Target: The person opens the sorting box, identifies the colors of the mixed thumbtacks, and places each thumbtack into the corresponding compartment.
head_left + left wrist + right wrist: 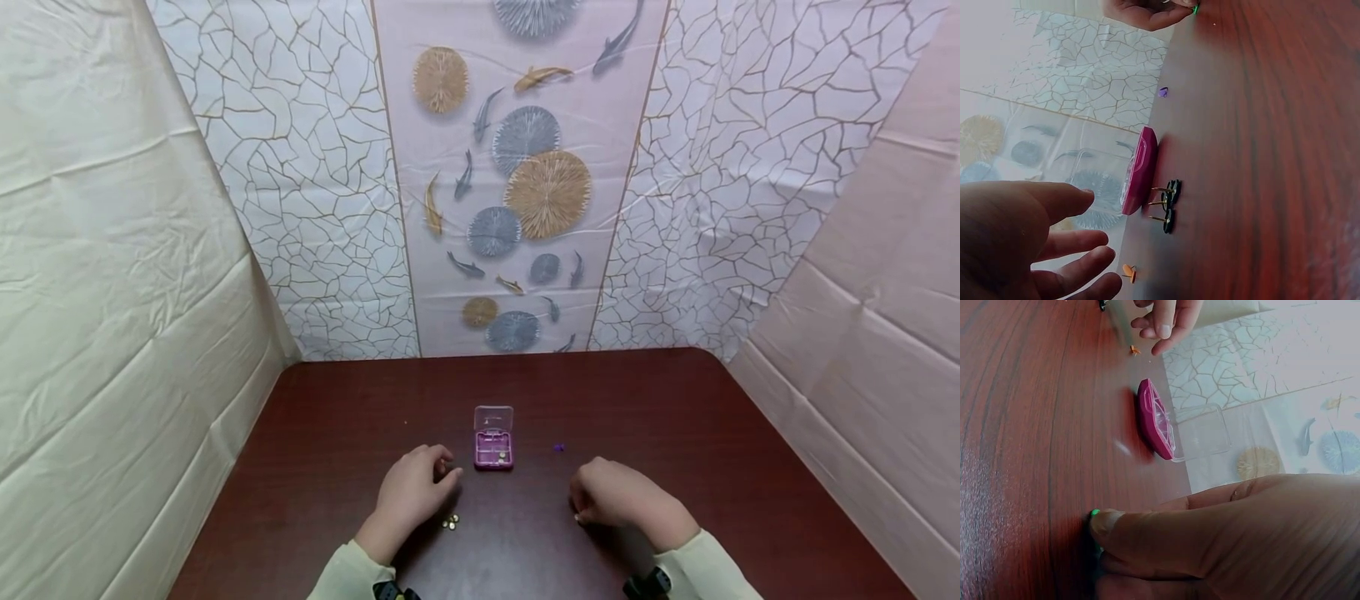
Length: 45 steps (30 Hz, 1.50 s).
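Observation:
My left hand (414,487) hovers left of the small magenta box (493,450), fingers loosely bent and nothing held. Several black thumbtacks (1170,206) lie pins up close by it, and an orange thumbtack (1130,272) is near its fingertips in the left wrist view. At the right, my right hand (618,500) pinches a green thumbtack (1094,513) between thumb and fingers, low at the tabletop; most of the tack is hidden. The box's clear lid (493,418) stands raised, and a small pale-gold piece (502,456) shows in its front right compartment.
A purple thumbtack (558,447) lies right of the box, beyond my right hand. The dark red-brown table (360,400) reaches back to a patterned cloth (502,275). Cream drapes (127,317) hang on both sides.

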Tool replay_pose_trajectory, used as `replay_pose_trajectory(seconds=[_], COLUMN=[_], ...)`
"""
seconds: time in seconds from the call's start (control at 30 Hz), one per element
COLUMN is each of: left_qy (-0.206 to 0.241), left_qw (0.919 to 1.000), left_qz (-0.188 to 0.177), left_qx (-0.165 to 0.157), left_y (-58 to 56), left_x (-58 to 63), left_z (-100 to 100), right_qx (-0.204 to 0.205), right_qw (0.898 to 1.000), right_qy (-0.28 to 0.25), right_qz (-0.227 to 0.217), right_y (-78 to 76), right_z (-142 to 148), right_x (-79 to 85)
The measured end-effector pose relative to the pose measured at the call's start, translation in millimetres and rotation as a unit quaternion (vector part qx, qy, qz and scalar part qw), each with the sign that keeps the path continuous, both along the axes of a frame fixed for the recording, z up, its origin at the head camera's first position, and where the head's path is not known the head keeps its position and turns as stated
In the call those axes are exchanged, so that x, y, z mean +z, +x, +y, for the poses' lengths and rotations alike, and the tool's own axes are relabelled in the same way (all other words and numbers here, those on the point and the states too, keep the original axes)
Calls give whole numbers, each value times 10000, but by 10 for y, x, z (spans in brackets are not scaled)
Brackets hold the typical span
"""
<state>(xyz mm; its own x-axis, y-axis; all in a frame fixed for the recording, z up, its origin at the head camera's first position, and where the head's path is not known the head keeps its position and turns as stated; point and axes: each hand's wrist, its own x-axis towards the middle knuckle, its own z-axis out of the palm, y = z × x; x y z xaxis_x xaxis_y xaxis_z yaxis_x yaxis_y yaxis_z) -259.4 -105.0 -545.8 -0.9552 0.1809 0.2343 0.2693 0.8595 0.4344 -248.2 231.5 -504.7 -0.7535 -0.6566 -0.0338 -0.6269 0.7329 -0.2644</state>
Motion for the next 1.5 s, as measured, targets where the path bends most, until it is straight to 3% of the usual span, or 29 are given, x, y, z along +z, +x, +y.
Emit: replay_pose_trajectory(seconds=[0.4,0.97,1.23,1.5], left_qy=[-168,-183,-184,-124], left_qw=[9998,9998,9998,9998], left_qz=[-121,62,-15,139], left_qx=[-19,-72,-93,-92], left_y=[-21,-13,5,32], left_x=[44,-1,7,17], left_z=[-24,-18,-7,-7], right_qx=[-2,-41,-186,-436], right_qw=[10000,9999,9996,9979], right_qy=[-7,9,160,373], right_qz=[49,154,127,306], right_y=[0,25,22,-37], right_z=[11,75,81,56], right_x=[22,53,69,156])
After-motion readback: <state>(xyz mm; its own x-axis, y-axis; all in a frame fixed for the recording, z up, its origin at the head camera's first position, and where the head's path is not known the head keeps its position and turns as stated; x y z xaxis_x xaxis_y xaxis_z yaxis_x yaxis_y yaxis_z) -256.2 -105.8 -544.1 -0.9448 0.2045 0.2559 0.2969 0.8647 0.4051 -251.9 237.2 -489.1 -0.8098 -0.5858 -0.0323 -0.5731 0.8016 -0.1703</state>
